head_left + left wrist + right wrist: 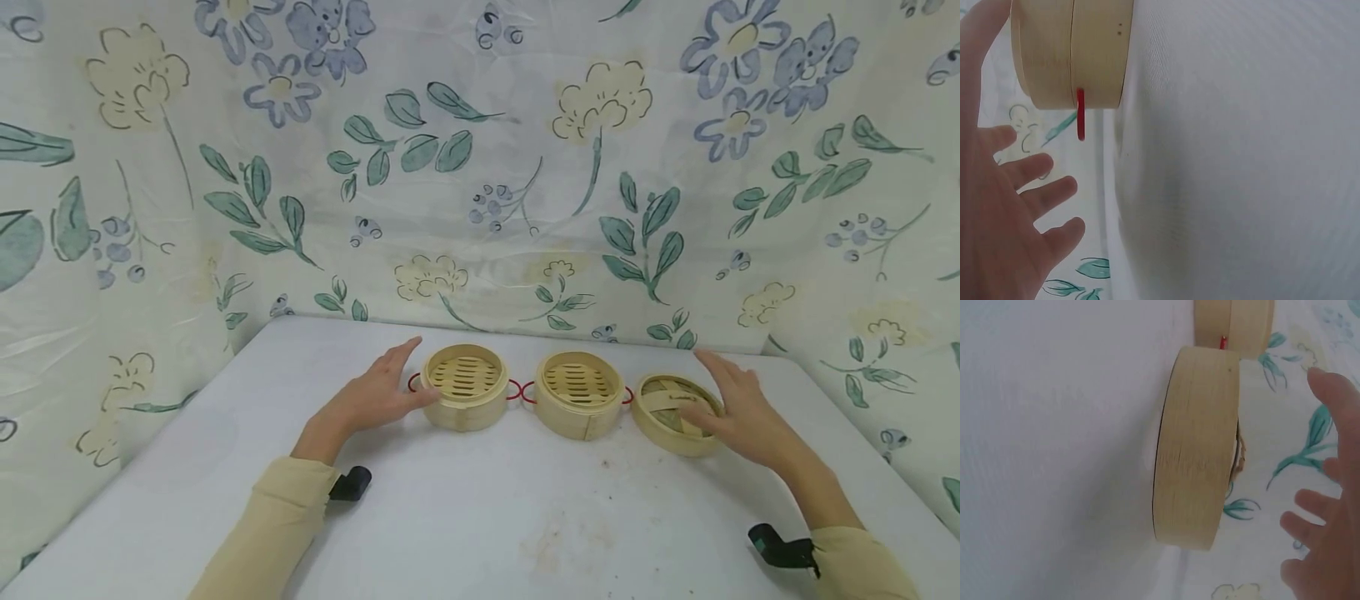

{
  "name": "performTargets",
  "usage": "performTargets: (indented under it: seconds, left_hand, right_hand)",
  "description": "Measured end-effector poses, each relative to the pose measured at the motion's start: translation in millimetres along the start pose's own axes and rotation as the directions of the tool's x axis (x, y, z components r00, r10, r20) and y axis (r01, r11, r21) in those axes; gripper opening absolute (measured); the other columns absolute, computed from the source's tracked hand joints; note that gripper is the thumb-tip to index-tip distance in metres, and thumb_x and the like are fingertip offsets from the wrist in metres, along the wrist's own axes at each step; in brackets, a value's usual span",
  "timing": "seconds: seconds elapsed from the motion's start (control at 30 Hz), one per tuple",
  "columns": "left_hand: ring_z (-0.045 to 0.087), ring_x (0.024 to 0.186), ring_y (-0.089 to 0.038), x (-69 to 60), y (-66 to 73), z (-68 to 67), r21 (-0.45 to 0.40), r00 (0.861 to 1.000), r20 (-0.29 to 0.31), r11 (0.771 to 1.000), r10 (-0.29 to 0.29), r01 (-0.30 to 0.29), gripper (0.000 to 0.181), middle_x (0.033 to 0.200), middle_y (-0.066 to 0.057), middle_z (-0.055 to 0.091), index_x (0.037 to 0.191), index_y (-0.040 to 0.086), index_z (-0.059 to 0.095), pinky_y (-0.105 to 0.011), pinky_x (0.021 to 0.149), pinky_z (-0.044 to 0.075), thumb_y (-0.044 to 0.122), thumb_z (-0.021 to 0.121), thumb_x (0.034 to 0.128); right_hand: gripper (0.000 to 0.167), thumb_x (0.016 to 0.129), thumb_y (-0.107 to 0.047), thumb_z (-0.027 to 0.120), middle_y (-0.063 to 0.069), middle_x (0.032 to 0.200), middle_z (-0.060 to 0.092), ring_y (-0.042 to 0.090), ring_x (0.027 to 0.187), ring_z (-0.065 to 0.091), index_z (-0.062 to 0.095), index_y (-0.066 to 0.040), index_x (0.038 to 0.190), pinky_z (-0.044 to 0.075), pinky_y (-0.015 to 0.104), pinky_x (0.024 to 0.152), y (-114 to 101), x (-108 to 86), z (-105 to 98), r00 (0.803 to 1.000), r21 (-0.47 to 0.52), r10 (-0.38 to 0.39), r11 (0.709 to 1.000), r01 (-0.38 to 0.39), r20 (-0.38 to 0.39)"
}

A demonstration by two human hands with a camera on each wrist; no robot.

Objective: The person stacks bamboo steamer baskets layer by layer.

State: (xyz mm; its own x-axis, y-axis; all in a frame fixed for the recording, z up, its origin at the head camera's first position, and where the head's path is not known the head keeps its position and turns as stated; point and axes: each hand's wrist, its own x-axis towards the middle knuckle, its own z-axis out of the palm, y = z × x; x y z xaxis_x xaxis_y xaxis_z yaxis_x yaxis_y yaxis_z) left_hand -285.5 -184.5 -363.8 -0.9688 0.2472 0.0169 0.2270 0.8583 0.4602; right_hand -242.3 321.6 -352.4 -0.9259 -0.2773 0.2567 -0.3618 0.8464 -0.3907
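Two round bamboo steamer baskets with slatted bottoms and red side loops stand in a row, the left basket (462,417) and the middle basket (576,422). To their right lies a woven bamboo lid (670,439), its small handle on top. My left hand (375,396) is at the left basket's left side, fingers spread; its thumb overlaps the rim in the head view, and I cannot tell if it touches. Over the lid's right part is my right hand (742,417), fingers extended. The right wrist view shows this hand apart from the lid (1194,450). Neither hand holds anything.
A white-covered table (450,517) bears the steamer pieces near its back edge. Behind and beside it hangs a floral cloth (510,242). Brownish stains (558,537) mark the table's front middle. Each wrist carries a black camera, the left camera (351,483) and the right camera (780,548).
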Motion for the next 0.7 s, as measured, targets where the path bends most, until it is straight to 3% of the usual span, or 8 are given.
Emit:
performTargets:
  seconds: [0.33, 0.57, 0.7]
  left_hand:
    - [0.016, 0.149, -0.040, 1.3, 2.6, 4.6, -0.093, 0.999, 0.045, 0.996, -0.004, 0.008, 0.110, 0.165, -0.014, 0.012, 0.160, 0.017, 0.003, -0.065, 0.114, 0.021, 0.073, 0.058, 0.0831]
    - [0.015, 0.149, -0.040, 3.8, 4.8, 8.2, -0.159, 0.997, 0.079, 0.987, 0.008, 0.005, 0.114, 0.165, -0.014, 0.011, 0.159, 0.014, 0.000, -0.065, 0.115, 0.020, 0.071, 0.061, 0.0821]
    - [0.018, 0.149, -0.040, 3.7, 4.0, 9.0, -0.163, 0.997, 0.074, 0.987, 0.010, 0.002, 0.115, 0.164, -0.016, 0.014, 0.159, 0.015, -0.001, -0.064, 0.115, 0.021, 0.071, 0.063, 0.0817]
  right_hand:
    - [0.092, 0.088, -0.042, 0.072, 0.028, 0.156, 0.024, 0.050, 0.144, 0.017, 0.021, -0.004, 0.155, 0.001, 0.067, 0.116, -32.5, 13.8, 21.7, 0.998, 0.057, -0.039, 0.998, 0.036, 0.052]
    - [0.094, 0.088, -0.043, 0.074, 0.025, 0.158, 0.024, 0.047, 0.146, 0.017, 0.020, -0.008, 0.156, 0.006, 0.064, 0.117, -40.8, 25.8, 37.9, 0.997, 0.109, -0.056, 0.993, 0.049, 0.055]
    - [0.097, 0.088, -0.048, 0.072, 0.023, 0.161, 0.020, 0.046, 0.147, 0.014, 0.016, -0.009, 0.158, 0.011, 0.066, 0.116, -41.4, 31.0, 46.3, 0.995, 0.160, -0.038, 0.987, 0.022, 0.094]
